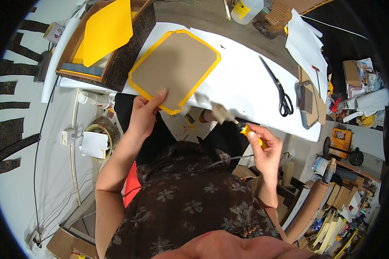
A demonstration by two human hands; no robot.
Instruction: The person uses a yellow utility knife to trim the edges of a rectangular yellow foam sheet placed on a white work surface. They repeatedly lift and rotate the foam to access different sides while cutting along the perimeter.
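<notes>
My left hand [149, 110] pinches the lower edge of a grey-brown board [175, 68] with cut corners, its rim wrapped in yellow material. The board is over white paper [236, 74] at the table's near edge. My right hand [265, 145] holds a tool with a yellow and black handle [246, 130] and a blurred, flat, pale head, right of the board; a cord seems to run from it. Black-handled scissors [280, 94] lie on the paper at the right. At the upper left, a yellow panel [108, 32] rests on an open patterned box [126, 61].
A plastic bottle [246, 11] and a brush-like item [269, 21] stand at the table's far side. A dark block [304, 97] sits at the right end near white sheets [306, 53]. A waste basket [111, 139] is below left; rolls [308, 207] and scraps fill the lower right.
</notes>
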